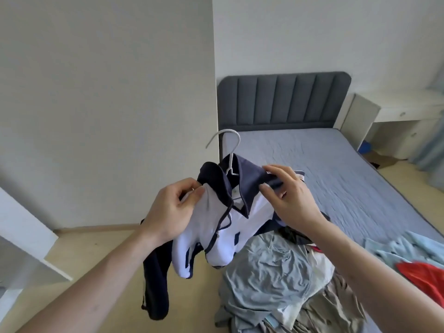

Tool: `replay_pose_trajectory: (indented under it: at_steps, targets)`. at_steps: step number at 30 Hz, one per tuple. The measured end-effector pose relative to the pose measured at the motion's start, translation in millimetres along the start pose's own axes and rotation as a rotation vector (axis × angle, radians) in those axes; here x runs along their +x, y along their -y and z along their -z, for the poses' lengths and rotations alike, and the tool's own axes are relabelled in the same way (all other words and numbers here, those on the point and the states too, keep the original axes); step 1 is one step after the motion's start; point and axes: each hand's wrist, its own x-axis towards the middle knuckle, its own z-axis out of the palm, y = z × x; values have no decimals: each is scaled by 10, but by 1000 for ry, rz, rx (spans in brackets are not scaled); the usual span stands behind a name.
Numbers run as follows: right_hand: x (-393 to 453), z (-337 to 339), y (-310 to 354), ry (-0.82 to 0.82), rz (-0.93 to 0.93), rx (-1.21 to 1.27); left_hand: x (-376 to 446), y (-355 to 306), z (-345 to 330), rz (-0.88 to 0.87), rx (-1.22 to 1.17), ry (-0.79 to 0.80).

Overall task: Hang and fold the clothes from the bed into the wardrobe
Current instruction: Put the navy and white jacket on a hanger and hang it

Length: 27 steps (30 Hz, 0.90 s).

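left hand (171,209): pinches white shoulder of jacket (216,227) | right hand (292,195): pinches navy collar | white hanger (228,150) inside jacket | clothes pile (288,272) on bed (336,164)

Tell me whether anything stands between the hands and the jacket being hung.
Nothing visible does. The left hand already pinches the white shoulder of the navy and white jacket, and the right hand grips its navy collar. The white hanger sits inside the neck. The wardrobe is out of view.

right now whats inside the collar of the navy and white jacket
A white hanger: its hook and neck rise out of the jacket collar. Its shoulders are covered by the fabric. The left hand and right hand grip the jacket.
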Motion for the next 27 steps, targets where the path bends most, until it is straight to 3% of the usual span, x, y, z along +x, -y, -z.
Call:
replay_pose_trajectory:
  at_steps: [4,11,20,27]
  targets:
    - [-108,326,-320,-71,-37,-24,100,-167,-472,-15,-79,104]
    - [-235,790,-929,-186,-139,-71,246,-163,-1521,60,-239,144]
    - [-657,443,-2249,69,-416,-224,-8,622,-2944,454,-379,286]
    - [-1039,-523,-3284,215,-677,-217,170,1649,-3699,742,-284,402]
